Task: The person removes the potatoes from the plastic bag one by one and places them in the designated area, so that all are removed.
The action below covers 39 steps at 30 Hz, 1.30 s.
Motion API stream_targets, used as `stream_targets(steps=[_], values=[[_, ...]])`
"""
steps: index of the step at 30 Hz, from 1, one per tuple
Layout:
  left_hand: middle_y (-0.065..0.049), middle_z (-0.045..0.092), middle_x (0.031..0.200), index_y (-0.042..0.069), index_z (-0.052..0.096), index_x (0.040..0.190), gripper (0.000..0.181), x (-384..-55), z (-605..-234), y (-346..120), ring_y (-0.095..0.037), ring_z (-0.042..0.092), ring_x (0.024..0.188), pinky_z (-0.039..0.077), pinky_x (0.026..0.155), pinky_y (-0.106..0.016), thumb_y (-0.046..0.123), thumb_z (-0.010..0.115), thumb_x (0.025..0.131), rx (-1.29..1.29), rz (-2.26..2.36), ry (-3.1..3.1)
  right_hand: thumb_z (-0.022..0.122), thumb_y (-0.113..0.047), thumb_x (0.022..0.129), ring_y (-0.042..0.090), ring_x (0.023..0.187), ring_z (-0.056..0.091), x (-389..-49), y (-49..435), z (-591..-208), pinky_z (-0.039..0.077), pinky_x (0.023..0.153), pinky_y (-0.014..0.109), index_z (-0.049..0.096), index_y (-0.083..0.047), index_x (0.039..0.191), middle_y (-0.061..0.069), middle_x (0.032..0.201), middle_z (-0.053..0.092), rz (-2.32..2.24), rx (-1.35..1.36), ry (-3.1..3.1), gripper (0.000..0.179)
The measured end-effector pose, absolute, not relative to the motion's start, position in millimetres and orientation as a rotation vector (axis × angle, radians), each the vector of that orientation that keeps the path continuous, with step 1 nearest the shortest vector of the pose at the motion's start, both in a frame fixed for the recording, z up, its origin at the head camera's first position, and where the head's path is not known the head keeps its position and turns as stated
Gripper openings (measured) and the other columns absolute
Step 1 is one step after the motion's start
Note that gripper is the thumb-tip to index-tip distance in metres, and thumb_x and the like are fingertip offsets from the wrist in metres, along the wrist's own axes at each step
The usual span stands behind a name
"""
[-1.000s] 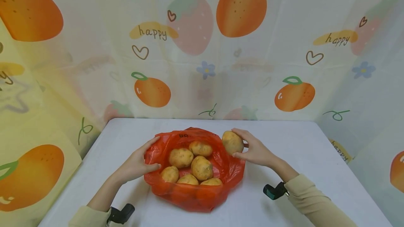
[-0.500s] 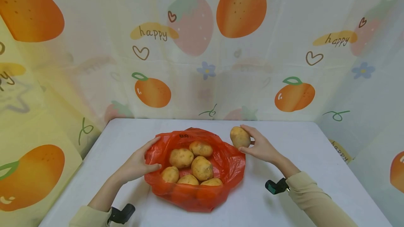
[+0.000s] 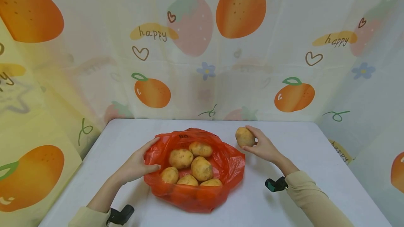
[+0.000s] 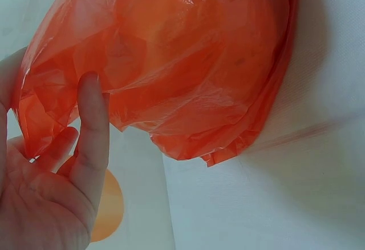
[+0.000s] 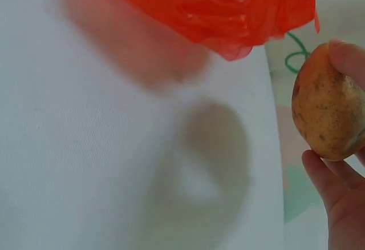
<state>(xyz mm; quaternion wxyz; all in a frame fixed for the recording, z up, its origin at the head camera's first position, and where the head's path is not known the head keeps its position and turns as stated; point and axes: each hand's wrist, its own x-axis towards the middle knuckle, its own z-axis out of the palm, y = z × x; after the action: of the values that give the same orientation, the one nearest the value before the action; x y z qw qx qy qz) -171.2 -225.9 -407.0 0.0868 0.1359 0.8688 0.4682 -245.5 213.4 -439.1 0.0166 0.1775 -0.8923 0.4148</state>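
Note:
A red plastic bag (image 3: 231, 160) stands on the table with its mouth spread wide. Several potatoes (image 3: 202, 168) lie inside it. At the bag's left side, my left hand (image 3: 134, 166) holds the rim; in the left wrist view, the fingers (image 4: 93, 127) are on the thin plastic (image 4: 194, 73). Beyond the bag's right rim, my right hand (image 3: 264, 146) grips one potato (image 3: 244, 137) between thumb and fingers, raised above the table. The right wrist view shows that potato (image 5: 325, 104) up close, apart from the bag.
The bag sits in the middle of a white table (image 3: 293, 150). A fruit-printed curtain (image 3: 195, 80) hangs behind the table's back edge and along both sides. Small black cameras are strapped to both wrists.
My right hand has carried the potato from the bag's right rim away to the right and slightly back. The left hand and the bag have stayed in place.

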Motion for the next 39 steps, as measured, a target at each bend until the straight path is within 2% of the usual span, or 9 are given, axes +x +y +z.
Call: stream_targets(steps=[8,15,22,32,39], values=[[-0.013,0.034,0.143,0.028,0.026,0.145,0.083,-170,-406,-227,-0.037,0.044,0.120,0.052,0.084,-0.043,0.014,0.072,0.077,0.383,1.379,2.607,0.076,-0.019,0.075,0.037,0.117,0.043,-251,223,-447,0.048,0.087,0.050,0.033,-0.002,0.139,0.022,0.136,0.038,1.219,0.516,-2.776,0.079],[-0.016,0.034,0.143,0.025,0.025,0.145,0.083,-167,-403,-226,-0.038,0.045,0.119,0.053,0.082,-0.043,0.015,0.073,0.077,0.408,1.394,2.593,0.076,-0.017,0.075,0.039,0.122,0.039,-255,232,-455,0.038,0.097,0.056,0.032,0.003,0.139,0.025,0.136,0.037,1.187,0.469,-2.788,0.080],[-0.014,0.036,0.142,0.025,0.025,0.145,0.084,-167,-404,-225,-0.036,0.045,0.118,0.053,0.082,-0.042,0.016,0.073,0.077,0.412,1.409,2.583,0.075,-0.014,0.076,0.040,0.125,0.035,-258,238,-460,0.032,0.101,0.057,0.029,0.004,0.140,0.026,0.138,0.034,1.211,0.396,-2.828,0.081],[-0.013,0.037,0.141,0.024,0.026,0.145,0.083,-170,-405,-225,-0.035,0.046,0.117,0.052,0.083,-0.041,0.016,0.073,0.077,0.444,1.403,2.590,0.074,-0.010,0.074,0.041,0.122,0.036,-263,243,-466,0.029,0.102,0.059,0.029,0.006,0.138,0.028,0.137,0.034,1.193,0.392,-2.813,0.080],[-0.014,0.037,0.142,0.024,0.026,0.145,0.083,-169,-405,-224,-0.035,0.046,0.118,0.052,0.084,-0.042,0.015,0.073,0.077,0.444,1.400,2.591,0.076,-0.011,0.073,0.042,0.118,0.039,-267,244,-471,0.032,0.099,0.058,0.032,0.009,0.136,0.030,0.133,0.038,1.167,0.393,-2.786,0.079]])
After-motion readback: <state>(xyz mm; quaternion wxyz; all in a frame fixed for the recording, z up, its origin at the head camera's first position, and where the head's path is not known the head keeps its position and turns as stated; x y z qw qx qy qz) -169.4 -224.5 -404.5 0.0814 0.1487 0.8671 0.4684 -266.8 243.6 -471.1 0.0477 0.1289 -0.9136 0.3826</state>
